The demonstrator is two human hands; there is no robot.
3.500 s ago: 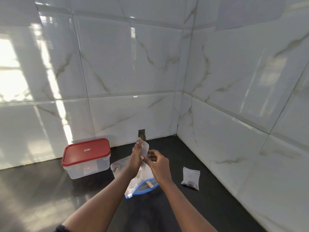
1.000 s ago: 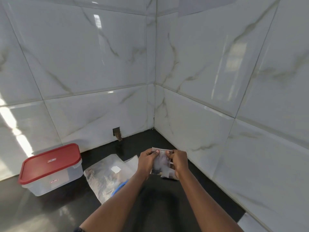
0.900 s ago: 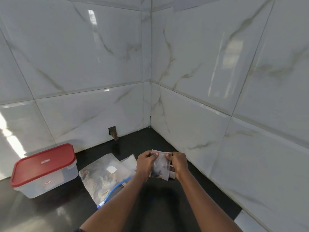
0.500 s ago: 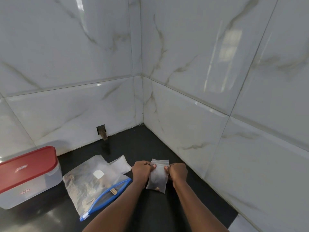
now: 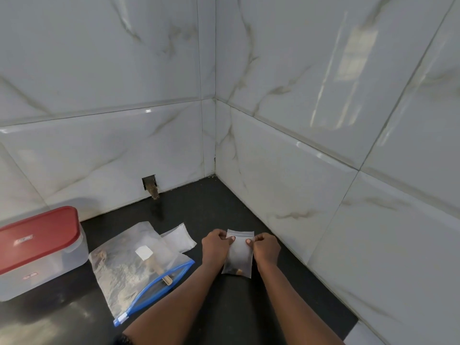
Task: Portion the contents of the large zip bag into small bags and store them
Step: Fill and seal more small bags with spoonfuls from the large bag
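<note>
Sealing the small bag (image 5: pixel 238 257): your left hand (image 5: pixel 216 247) and right hand (image 5: pixel 266 248) each pinch its top strip between them; press outward along the whole zip, judged not yet closed.

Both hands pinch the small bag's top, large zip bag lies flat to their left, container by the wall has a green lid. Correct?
No: the container has a red lid, not green; the head view shows it. Rest holds: left hand and right hand pinch the small bag at its top, large zip bag lies flat to their left.
</note>
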